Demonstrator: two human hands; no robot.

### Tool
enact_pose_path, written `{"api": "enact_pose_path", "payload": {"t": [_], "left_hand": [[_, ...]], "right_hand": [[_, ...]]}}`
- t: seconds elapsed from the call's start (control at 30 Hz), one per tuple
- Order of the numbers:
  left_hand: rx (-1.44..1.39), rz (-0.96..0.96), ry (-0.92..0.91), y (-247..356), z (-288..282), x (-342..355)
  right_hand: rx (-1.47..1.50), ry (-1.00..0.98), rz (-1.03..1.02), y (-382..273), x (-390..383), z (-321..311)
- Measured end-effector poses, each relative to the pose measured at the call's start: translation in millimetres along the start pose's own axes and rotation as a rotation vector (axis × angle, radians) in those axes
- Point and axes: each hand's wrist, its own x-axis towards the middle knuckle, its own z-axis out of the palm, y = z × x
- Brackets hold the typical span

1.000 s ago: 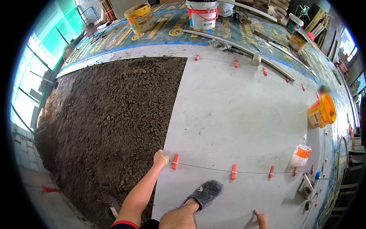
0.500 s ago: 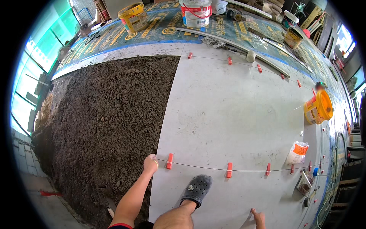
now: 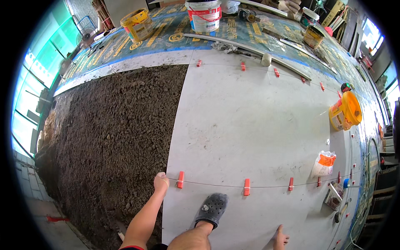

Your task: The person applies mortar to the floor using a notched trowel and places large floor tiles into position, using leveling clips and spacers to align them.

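Observation:
My left hand (image 3: 161, 182) is closed at the left edge of the pale grey tile (image 3: 250, 121), where a thin dark line between tiles meets the bed of dark crumbly mortar (image 3: 121, 129). What its fingers grip is hidden. Red wedges (image 3: 180, 180) sit in white clips along that line, the closest just right of this hand. At the bottom edge, my right hand (image 3: 281, 238) touches or hovers just over the tile, fingers apart and holding nothing. My foot in a dark grey clog (image 3: 211, 211) stands on the tile between both hands.
At the right are a yellow bucket (image 3: 346, 111), a white and orange bag (image 3: 323, 163) and a small box of clips (image 3: 334, 196). A rubber mallet head (image 3: 266, 60) and a long metal bar (image 3: 250, 49) lie beyond. More buckets (image 3: 204, 16) stand on the green floor covering.
The view has shifted slightly. My right hand has turned a little and more of its fingers show. My left hand stays at the tile's edge.

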Motion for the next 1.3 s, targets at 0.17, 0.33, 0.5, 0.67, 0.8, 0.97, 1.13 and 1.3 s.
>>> {"api": "enact_pose_path", "payload": {"t": [0.17,0.33,0.5,0.67,0.8,0.97,1.13,1.3], "left_hand": [[0.135,0.016,0.059,13,-6,-8],[0.026,-0.011,-0.001,29,-10,-10],[-0.178,-0.136,-0.123,40,-16,-17],[-0.195,-0.113,-0.221,40,-25,-20],[-0.224,-0.183,-0.303,46,-30,-17],[-0.148,-0.243,-0.397,61,-47,-12],[-0.227,-0.243,-0.448,52,-60,-26],[-0.319,-0.190,-0.434,45,-58,-30]], "right_hand": [[0.090,0.438,0.107,-14,-10,58],[0.103,0.408,0.116,-10,8,77],[0.088,0.455,0.113,-3,25,80],[0.025,0.494,0.096,0,23,84],[0.086,0.588,0.068,-2,11,74],[0.087,0.551,0.087,-13,-6,60],[0.099,0.596,0.088,-11,-9,59],[0.145,0.616,0.084,-8,3,67]]}}
